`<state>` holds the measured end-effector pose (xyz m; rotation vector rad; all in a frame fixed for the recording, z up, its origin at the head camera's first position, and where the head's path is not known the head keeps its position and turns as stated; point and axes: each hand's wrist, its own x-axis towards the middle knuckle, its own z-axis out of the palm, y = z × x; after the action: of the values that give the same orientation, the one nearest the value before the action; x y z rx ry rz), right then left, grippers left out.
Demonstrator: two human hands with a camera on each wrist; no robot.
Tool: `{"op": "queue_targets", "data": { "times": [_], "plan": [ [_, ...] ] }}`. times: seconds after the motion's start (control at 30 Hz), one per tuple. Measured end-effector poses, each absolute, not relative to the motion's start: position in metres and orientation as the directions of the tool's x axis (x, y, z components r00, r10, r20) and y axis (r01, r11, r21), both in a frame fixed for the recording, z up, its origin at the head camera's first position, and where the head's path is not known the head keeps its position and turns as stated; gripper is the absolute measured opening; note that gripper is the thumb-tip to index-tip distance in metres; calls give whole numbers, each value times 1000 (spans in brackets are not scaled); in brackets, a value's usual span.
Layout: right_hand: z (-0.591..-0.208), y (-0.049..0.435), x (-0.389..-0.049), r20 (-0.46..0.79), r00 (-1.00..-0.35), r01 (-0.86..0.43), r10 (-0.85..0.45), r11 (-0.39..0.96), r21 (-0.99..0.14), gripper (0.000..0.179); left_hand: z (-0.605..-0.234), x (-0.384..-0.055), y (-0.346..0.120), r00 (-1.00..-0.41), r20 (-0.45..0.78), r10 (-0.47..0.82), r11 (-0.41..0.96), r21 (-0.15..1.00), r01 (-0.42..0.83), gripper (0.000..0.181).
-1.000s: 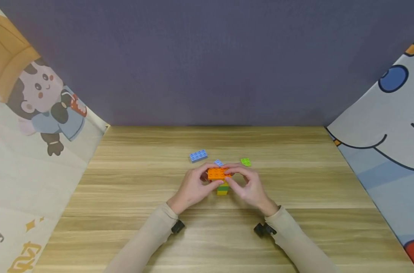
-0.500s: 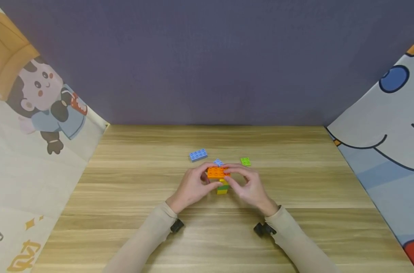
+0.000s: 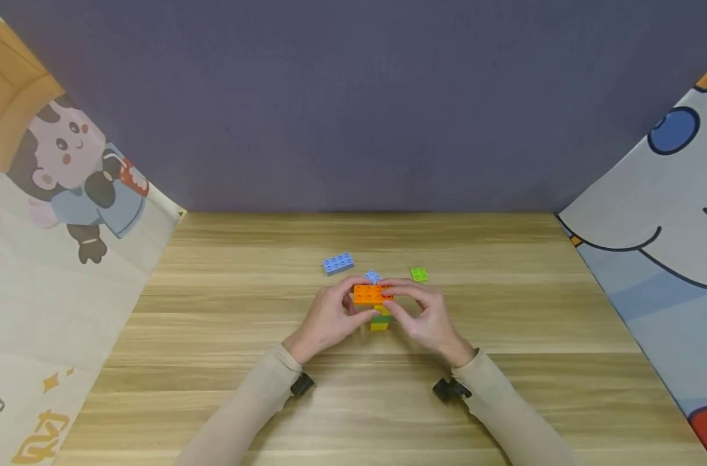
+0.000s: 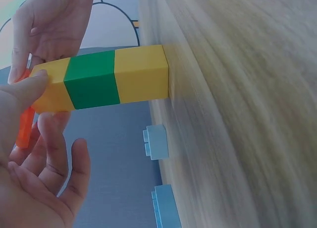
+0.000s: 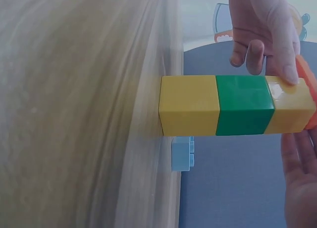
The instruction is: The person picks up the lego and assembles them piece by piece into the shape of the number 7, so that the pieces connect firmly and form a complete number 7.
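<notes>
A narrow tower of toy building bricks stands upright on the table. From the bottom it runs a yellow brick [image 5: 189, 105], a green brick [image 4: 92, 79] and a smaller yellow brick [image 5: 292, 106]. Across its top lies a flat orange brick [image 3: 366, 295] with studs, reaching out to the left. My left hand [image 3: 330, 317] grips the tower's top, thumb on the upper yellow brick, fingers at the orange brick's far side. With thumb and fingers, my right hand [image 3: 429, 320] pinches the orange brick's right end. Fingers partly hide the joint between orange and yellow.
Behind the hands a long blue brick [image 3: 338, 264], a small blue brick [image 3: 372, 276] and a lime green brick [image 3: 419, 274] lie on the wooden table [image 3: 260, 259]. A dark wall [image 3: 353, 116] rises at the back, with printed panels on both sides.
Both hands keep their hold at the tower's top. The orange brick looks almost the same, and the whole head view has shifted very slightly.
</notes>
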<state>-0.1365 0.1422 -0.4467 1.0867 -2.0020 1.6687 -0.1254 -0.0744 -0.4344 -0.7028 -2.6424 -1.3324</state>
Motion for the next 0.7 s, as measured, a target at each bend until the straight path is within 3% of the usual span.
{"op": "queue_targets", "data": {
  "times": [0.5, 0.7],
  "plan": [
    [-449, 146, -138, 623, -684, -688, -380, 54, -723, 27, -434, -125, -74, -892, 286, 350, 527, 727, 440, 47],
    [-445, 149, -137, 625, -668, -724, -403, 160, -671, 26, -436, -125, -75, -889, 284, 359, 522, 729, 443, 47]
  ]
}}
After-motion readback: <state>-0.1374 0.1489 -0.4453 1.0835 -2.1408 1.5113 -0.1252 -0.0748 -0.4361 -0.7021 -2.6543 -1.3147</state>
